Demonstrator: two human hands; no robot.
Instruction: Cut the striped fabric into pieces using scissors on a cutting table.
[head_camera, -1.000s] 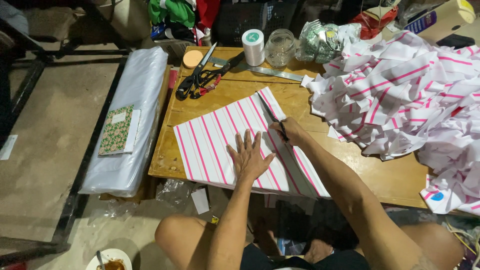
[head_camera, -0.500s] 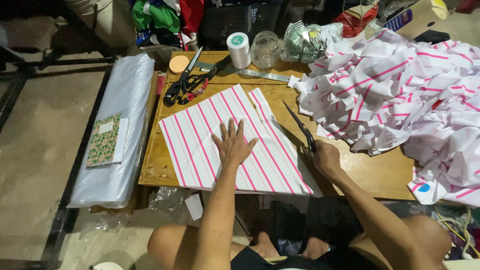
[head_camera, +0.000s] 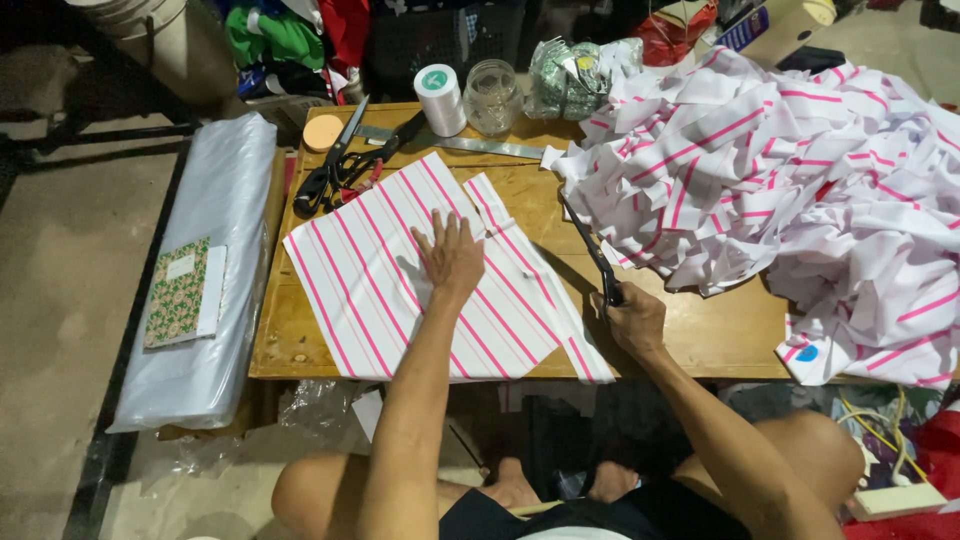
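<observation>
Scissors (head_camera: 590, 250) now lifted clear in the gripping right hand (head_camera: 632, 318), left hand (head_camera: 450, 255) spreads flat, best pressing the striped fabric panel (head_camera: 370, 290) beneath taut.

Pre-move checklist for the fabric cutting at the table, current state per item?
1. Left hand flat on the striped fabric piece: ok.
2. Right hand grips the scissors: ok.
3. Blades clear of left hand's fingers: ok, scissors are off to the right of the piece.
4. Fabric lying flat on the wooden table: mostly ok; the narrow strip at its right edge is loose.
5. Blades open or closed: cannot tell.
6. Spare scissors clear of the piece: not ok, touching its top corner.
</observation>
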